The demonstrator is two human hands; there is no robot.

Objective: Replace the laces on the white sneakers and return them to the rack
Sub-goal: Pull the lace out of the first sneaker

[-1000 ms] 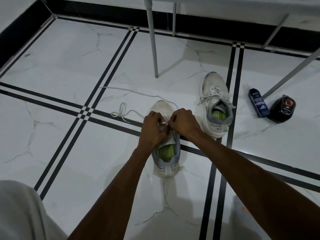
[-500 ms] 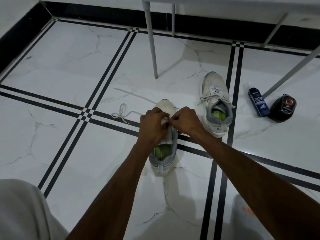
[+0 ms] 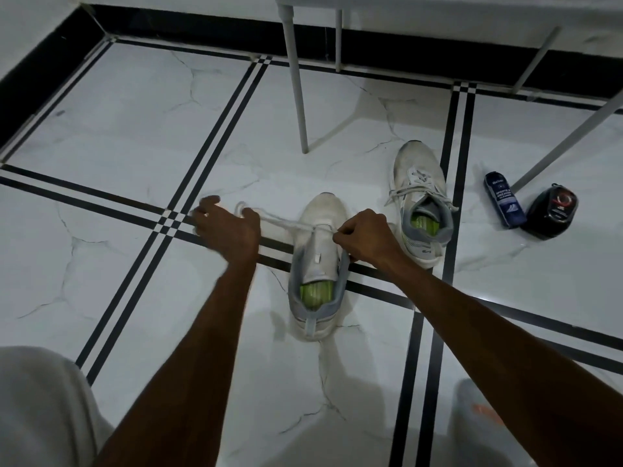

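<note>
On the tiled floor, the left hand (image 3: 229, 230) and right hand (image 3: 362, 237) are each pinching the lace (image 3: 286, 225) across the near sneaker (image 3: 320, 264)'s lowest eyelets, while the far sneaker (image 3: 419, 200) is sitting laced, racking still pending.

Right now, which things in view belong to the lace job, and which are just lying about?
In the job:
near sneaker, being laced
white lace, pulled sideways
left hand, holding the lace
right hand, pinching the lace at the sneaker
far sneaker, already laced

Lying about:
blue cleaner bottle
black round container
white furniture legs
</note>
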